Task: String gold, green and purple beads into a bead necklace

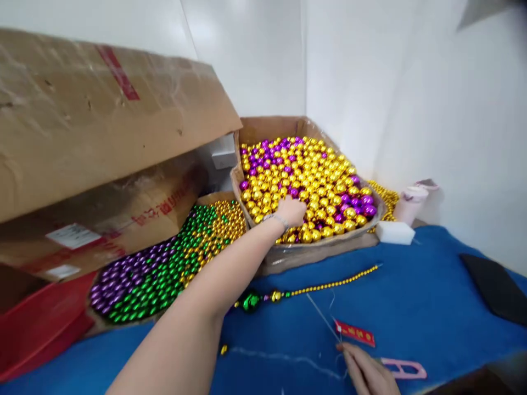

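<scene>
My left hand reaches into a cardboard box full of gold and purple beads, fingers curled down among the gold ones; what they grip is hidden. My right hand rests on the blue cloth at the bottom edge, fingers pinched on a thin thread. The thread leads up to a partly strung strand of small gold beads ending in a green and a gold bead. A red tag lies just above my right hand.
A second box of green, purple and gold beads sits at left under a large cardboard flap. Pink thread snips, a white block, a pink cup, a dark flat object and a red bin surround the cloth.
</scene>
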`<state>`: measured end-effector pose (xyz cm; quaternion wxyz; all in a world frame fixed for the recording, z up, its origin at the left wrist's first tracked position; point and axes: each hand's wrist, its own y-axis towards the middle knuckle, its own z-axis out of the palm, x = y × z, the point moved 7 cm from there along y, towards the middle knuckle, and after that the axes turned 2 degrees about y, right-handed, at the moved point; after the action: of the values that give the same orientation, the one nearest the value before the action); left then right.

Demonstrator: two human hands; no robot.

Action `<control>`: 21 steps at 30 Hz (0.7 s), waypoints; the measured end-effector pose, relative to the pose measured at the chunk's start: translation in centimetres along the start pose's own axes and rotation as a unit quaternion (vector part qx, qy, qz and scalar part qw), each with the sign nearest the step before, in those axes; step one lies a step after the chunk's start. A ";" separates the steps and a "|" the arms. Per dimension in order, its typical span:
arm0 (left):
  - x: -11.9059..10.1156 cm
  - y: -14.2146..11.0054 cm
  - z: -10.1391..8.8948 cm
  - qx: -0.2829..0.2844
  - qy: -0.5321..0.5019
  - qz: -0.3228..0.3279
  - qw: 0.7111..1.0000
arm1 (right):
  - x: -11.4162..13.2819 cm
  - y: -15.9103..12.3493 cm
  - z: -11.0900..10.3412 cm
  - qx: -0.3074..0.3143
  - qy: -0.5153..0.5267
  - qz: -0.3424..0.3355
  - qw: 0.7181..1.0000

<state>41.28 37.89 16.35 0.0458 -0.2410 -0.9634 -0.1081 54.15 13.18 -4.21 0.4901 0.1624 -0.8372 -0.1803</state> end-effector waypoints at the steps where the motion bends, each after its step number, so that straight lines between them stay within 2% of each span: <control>1: 0.0 0.5 0.8 0.019 0.010 -0.005 1.000 | -0.3 -0.6 0.4 0.018 0.004 -0.003 1.000; 4: 0.0 1.9 2.6 0.059 0.031 -0.002 0.998 | -0.7 -1.8 1.1 0.057 -0.013 -0.004 0.998; 7: -0.3 2.8 3.4 0.082 0.044 0.014 0.996 | -0.6 -1.8 1.2 0.077 -0.028 0.009 0.997; 14: -0.7 3.4 3.7 0.070 0.029 0.049 0.996 | 0.5 -1.3 0.5 0.046 -0.046 -0.034 0.997; 16: -0.5 3.2 3.3 0.051 0.022 0.050 0.997 | 0.6 -1.4 0.6 0.051 -0.053 -0.039 0.997; 18: -0.2 2.6 1.9 0.003 0.007 0.042 0.999 | 0.6 -1.6 0.6 0.051 -0.056 -0.044 0.996; 20: 0.0 1.0 -0.8 -0.093 -0.054 0.041 0.993 | 0.5 -1.7 0.7 0.053 -0.056 -0.050 0.996; 21: 0.2 -0.4 -2.5 -0.154 -0.111 0.040 0.981 | 0.4 -1.8 0.9 0.056 -0.055 -0.053 0.995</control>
<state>41.01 37.12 18.72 -0.0946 -0.2941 -0.9239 -0.2256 53.38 11.51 -5.12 0.4230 0.2235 -0.8620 -0.1678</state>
